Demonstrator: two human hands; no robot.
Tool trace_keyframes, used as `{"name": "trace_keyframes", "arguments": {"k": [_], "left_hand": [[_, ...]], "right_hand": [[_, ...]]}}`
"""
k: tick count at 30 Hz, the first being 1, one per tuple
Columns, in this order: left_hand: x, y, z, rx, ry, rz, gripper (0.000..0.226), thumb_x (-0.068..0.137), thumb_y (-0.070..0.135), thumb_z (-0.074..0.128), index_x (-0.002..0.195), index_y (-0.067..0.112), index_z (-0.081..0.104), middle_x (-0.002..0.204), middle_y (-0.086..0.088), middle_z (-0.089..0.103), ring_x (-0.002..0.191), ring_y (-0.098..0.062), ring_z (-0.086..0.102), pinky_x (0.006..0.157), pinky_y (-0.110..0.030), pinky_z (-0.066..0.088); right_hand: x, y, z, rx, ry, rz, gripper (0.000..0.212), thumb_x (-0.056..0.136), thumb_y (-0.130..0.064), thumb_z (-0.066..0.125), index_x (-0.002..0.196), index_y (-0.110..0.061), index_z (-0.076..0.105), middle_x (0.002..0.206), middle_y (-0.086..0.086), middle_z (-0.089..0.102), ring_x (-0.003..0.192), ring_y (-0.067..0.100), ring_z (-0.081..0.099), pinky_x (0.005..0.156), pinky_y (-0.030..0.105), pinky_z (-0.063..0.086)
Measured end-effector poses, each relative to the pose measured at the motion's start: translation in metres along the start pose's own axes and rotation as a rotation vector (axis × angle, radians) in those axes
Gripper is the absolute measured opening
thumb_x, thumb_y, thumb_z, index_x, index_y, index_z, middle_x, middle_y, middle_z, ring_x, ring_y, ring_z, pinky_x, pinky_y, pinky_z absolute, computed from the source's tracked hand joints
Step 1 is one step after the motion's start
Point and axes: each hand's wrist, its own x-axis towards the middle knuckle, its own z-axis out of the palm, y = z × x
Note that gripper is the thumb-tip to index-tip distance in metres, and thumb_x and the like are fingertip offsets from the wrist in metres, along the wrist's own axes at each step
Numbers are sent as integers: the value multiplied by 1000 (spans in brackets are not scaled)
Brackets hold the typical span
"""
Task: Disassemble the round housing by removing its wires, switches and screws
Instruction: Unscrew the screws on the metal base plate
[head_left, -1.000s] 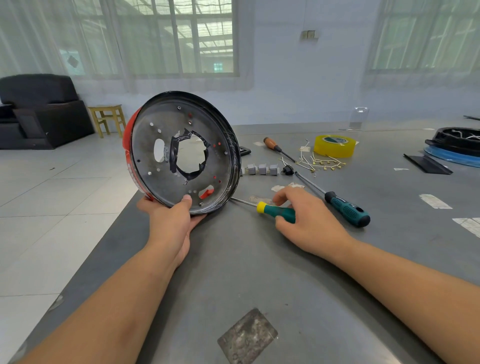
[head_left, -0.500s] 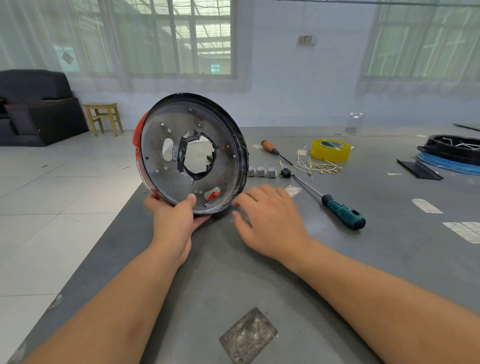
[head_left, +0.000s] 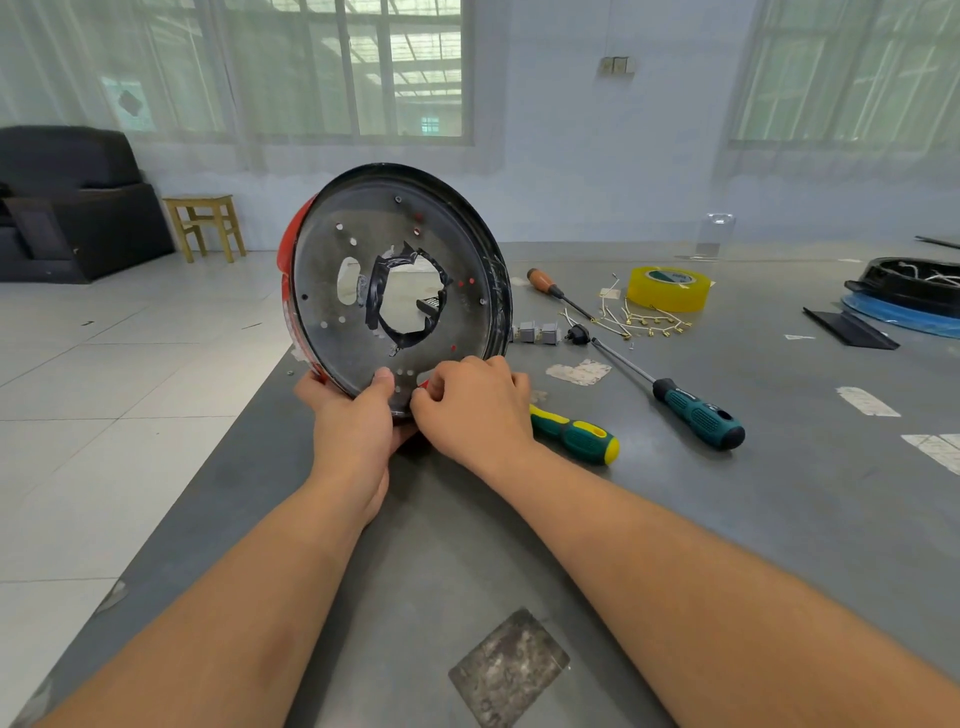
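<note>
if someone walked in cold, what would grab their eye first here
The round housing, stood on edge near the grey table's left side, with a ragged central hole. The left hand steadies its lower rim while the right hand pinches there. To the right lie a yellow-green screwdriver and a yellow tape roll.

Round housing (head_left: 395, 291) upright on grey table (head_left: 727, 519), left hand (head_left: 353, 431) gripping its lower rim, right hand (head_left: 472, 410) pinching there, green-yellow screwdriver (head_left: 574, 435) beside it
</note>
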Motion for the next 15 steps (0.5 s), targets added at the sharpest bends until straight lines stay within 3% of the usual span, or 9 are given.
{"name": "trace_keyframes", "arguments": {"k": [11,15], "left_hand": [[2,-1,0,7,12,2,37,106,7,59,128,25,35,135,-7,63,113,-27,72,67,-39,65],[1,-2,1,12,3,3,36,107,8,59,128,24,36,132,-5,63,109,-25,73,66,-39,65]], "right_hand": [[-1,-3,-3,56,-27,41,24,87,-43,55,79,-25,69,98,-4,67,108,25,49,89,43,35],[0,-3,-4,73,-31,60,23,86,-44,58,89,-25,72,106,-3,67,112,25,49,88,43,31]]}}
